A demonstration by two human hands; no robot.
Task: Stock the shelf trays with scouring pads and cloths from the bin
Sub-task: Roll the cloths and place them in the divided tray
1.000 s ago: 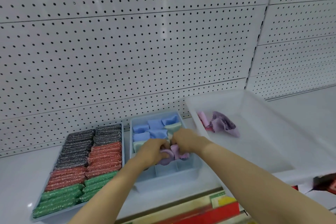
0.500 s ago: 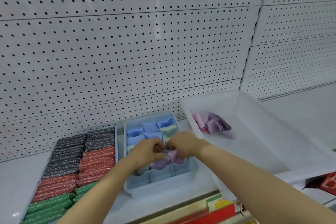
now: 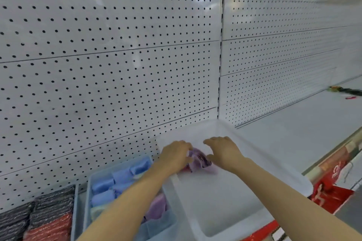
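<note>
The white plastic bin (image 3: 278, 168) sits on the shelf at the right, with a small heap of purple cloths (image 3: 202, 161) at its far end. Both my hands are inside the bin at that heap. My left hand (image 3: 175, 155) has its fingers curled onto the left side of the heap. Just right of the heap my right hand (image 3: 224, 150) hovers with spread fingers, the thumb pointing at the cloths. Left of the bin is a blue divided tray (image 3: 86, 197) with folded blue cloths (image 3: 121, 179) and a purple cloth (image 3: 156, 208).
At the bottom left lies a tray of black scouring pads (image 3: 49, 199) and red scouring pads (image 3: 51, 227). White pegboard (image 3: 117, 74) backs the shelf. Bare shelf (image 3: 293, 123) stretches to the right of the bin. Red packaging (image 3: 331, 195) shows below the shelf edge.
Both hands left the purple cloth in the blue tray and moved right into the white bin, onto the purple heap. The view swung up and to the right.
</note>
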